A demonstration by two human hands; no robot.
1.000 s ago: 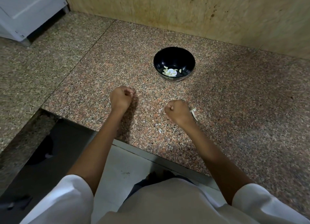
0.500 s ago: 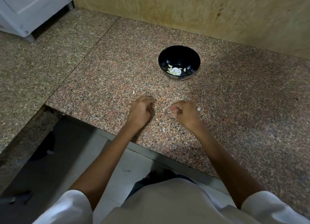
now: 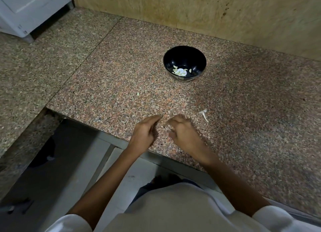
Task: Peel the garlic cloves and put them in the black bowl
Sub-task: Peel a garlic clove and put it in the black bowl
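The next clove to process appears to be the single loose garlic clove [image 3: 138,93], which lies on the granite tabletop [image 3: 246,99] forward and slightly to the left of the left hand [image 3: 145,133], apart from it and with bare stone between. The left hand is the nearer of the two; the right hand [image 3: 184,135] would have to cross in front of the left to reach it. The clove is too small in view to fix its long axis with confidence; it seems to point roughly away from the person. The left hand is released, fingers reaching forward almost straight, with nothing visible in them. The right hand has loosely curled fingers and is motion-blurred; whether it pinches anything cannot be determined. The black bowl [image 3: 185,55] stands forward and slightly right of the right hand, well apart from both hands, and already contains several peeled cloves [image 3: 179,71] at its bottom. A pale scrap of garlic skin [image 3: 204,114] lies just to the right of the right hand. No brand, label or legible writing appears on the bowl, the tabletop or the white appliance [image 3: 26,9] at the far left.
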